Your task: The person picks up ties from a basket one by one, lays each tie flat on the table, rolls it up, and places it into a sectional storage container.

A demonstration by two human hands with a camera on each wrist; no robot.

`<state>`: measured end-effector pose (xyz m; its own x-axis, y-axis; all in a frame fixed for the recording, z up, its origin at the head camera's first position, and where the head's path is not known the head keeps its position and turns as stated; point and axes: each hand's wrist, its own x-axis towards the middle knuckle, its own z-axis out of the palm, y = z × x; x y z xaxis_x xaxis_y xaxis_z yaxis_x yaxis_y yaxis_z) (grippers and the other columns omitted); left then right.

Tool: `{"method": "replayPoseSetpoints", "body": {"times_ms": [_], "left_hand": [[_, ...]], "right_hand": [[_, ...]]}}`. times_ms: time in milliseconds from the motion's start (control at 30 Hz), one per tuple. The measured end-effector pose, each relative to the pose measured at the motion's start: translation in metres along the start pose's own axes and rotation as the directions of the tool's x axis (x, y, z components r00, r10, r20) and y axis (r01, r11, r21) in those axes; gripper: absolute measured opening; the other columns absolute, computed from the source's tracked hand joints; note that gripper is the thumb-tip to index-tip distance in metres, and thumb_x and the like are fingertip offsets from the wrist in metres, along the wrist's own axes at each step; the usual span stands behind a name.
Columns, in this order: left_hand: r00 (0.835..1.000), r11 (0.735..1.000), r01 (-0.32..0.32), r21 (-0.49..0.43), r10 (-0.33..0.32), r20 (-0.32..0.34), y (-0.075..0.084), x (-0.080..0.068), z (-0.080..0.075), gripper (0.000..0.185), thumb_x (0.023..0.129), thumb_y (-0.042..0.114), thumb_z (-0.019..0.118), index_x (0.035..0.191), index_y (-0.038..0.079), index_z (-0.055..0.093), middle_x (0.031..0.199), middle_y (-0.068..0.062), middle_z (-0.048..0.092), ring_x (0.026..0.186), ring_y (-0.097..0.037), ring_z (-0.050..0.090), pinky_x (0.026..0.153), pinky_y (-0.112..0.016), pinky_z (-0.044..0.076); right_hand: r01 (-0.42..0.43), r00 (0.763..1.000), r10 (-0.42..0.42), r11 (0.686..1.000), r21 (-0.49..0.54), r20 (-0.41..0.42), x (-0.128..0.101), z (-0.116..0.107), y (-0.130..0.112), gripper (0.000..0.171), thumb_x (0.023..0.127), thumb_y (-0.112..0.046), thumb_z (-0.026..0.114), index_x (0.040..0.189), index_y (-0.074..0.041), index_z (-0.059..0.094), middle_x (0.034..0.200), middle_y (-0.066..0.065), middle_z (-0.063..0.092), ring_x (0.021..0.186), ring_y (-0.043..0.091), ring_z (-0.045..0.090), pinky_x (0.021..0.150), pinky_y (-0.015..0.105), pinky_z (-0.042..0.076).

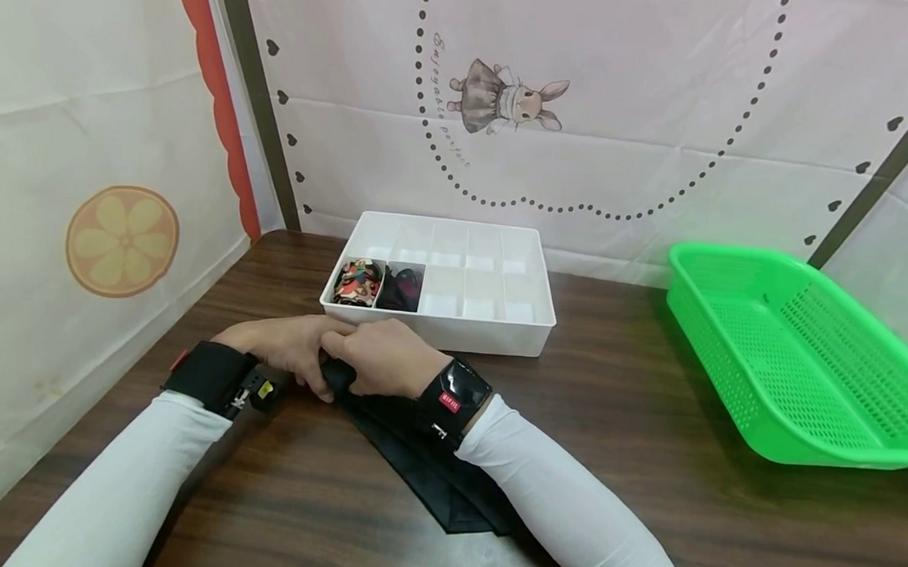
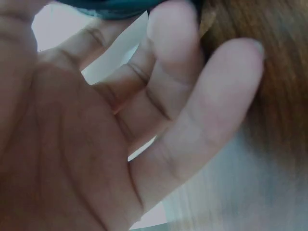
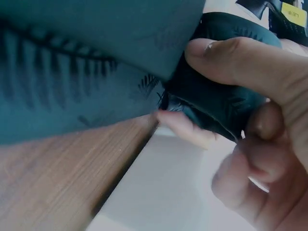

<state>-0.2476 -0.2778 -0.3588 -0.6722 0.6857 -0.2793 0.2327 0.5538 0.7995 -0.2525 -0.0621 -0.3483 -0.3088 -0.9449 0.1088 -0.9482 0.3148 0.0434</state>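
The head view alone shows the whole scene: the brown bench [image 1: 644, 424], a green basket [image 1: 797, 354] at the right, and a white divided box [image 1: 498, 318] near the wall with two rolled items in its front left compartments. A dark tie [image 1: 425, 466] lies flat on the bench in front of the box, its rolled end between both hands. Only the right wrist view shows the leaf pattern on the tie [image 3: 96, 77]. The right hand [image 1: 384, 358] grips the roll with curled fingers [image 3: 236, 57]. The left hand [image 1: 282, 348] also pinches the roll; in its wrist view the fingers [image 2: 211, 110] are half bent.
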Motion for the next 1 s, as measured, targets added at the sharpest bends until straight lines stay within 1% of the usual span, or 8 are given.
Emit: {"method": "replayPoseSetpoints", "body": {"times_ms": [100,233,400,533,600,667,800,1000], "left_hand": [[1.0,1.0,-0.026,0.016,0.025,0.016,-0.002,0.0,-0.001,0.054,0.084,0.013,0.089,0.131,0.011,0.063,0.107,-0.005,0.064,0.075,-0.017,0.063,0.058,-0.034,0.057],[0.998,0.998,0.056,0.002,-0.056,-0.017,0.003,0.002,0.0,0.058,0.08,0.006,0.088,0.132,0.009,0.062,0.109,-0.009,0.063,0.081,-0.023,0.064,0.061,-0.033,0.057],[0.984,0.987,0.163,-0.003,-0.163,-0.069,0.013,0.0,0.004,0.06,0.078,0.004,0.09,0.13,0.007,0.062,0.106,-0.009,0.063,0.079,-0.022,0.063,0.059,-0.032,0.054],[0.982,0.985,0.171,-0.011,-0.171,-0.08,0.013,-0.003,0.005,0.053,0.077,0.004,0.091,0.124,0.007,0.066,0.103,-0.009,0.063,0.079,-0.021,0.063,0.057,-0.031,0.055],[0.986,0.989,0.146,0.006,-0.145,-0.082,0.006,-0.002,0.005,0.051,0.077,0.006,0.091,0.122,0.01,0.069,0.104,-0.008,0.064,0.08,-0.02,0.064,0.056,-0.032,0.056],[0.991,0.993,0.112,0.029,-0.109,-0.083,0.002,0.0,0.005,0.05,0.077,0.007,0.09,0.122,0.011,0.07,0.104,-0.008,0.064,0.08,-0.021,0.065,0.055,-0.032,0.056],[0.989,0.991,0.107,0.075,-0.099,-0.106,0.004,0.002,0.006,0.051,0.078,0.012,0.091,0.124,0.014,0.069,0.103,-0.006,0.066,0.08,-0.021,0.065,0.056,-0.034,0.055],[0.985,0.989,0.146,0.033,-0.142,-0.099,0.013,-0.002,0.005,0.056,0.08,0.012,0.092,0.127,0.007,0.062,0.105,-0.008,0.065,0.081,-0.024,0.063,0.058,-0.034,0.054]], "right_hand": [[-0.041,0.994,0.028,0.991,0.126,0.101,-0.001,-0.005,0.003,0.047,0.088,-0.021,0.087,0.129,-0.017,0.065,0.085,-0.004,0.067,0.079,0.013,0.064,0.072,0.029,0.053],[-0.085,0.982,0.05,0.978,0.189,0.184,-0.001,-0.012,0.006,0.051,0.09,-0.016,0.082,0.138,-0.018,0.064,0.09,-0.005,0.066,0.081,0.013,0.061,0.073,0.03,0.05],[-0.051,0.997,0.048,0.998,0.042,0.063,-0.002,-0.008,0.005,0.043,0.089,-0.015,0.084,0.128,-0.02,0.067,0.086,-0.003,0.069,0.08,0.014,0.064,0.073,0.031,0.054],[-0.021,0.997,0.017,0.998,-0.057,-0.073,-0.002,0.001,0.004,0.042,0.088,-0.015,0.084,0.125,-0.018,0.063,0.079,-0.002,0.069,0.076,0.015,0.067,0.069,0.034,0.056],[-0.024,0.998,0.021,0.999,-0.046,-0.067,-0.003,0.003,0.004,0.045,0.088,-0.015,0.084,0.128,-0.018,0.064,0.078,-0.002,0.068,0.075,0.014,0.066,0.068,0.033,0.055],[-0.031,0.999,0.031,0.999,0.01,-0.011,-0.003,0.001,0.007,0.051,0.088,-0.013,0.084,0.134,-0.017,0.063,0.077,-0.002,0.066,0.072,0.014,0.063,0.066,0.031,0.053],[-0.048,0.994,0.036,0.992,0.119,0.101,-0.004,-0.005,0.012,0.054,0.089,-0.012,0.083,0.139,-0.02,0.064,0.082,-0.003,0.063,0.077,0.014,0.058,0.068,0.028,0.049],[-0.015,1.0,0.015,0.999,0.041,-0.005,-0.001,-0.002,0.011,0.032,0.086,-0.013,0.084,0.114,-0.021,0.072,0.083,-0.004,0.067,0.078,0.013,0.061,0.07,0.03,0.051]]}}
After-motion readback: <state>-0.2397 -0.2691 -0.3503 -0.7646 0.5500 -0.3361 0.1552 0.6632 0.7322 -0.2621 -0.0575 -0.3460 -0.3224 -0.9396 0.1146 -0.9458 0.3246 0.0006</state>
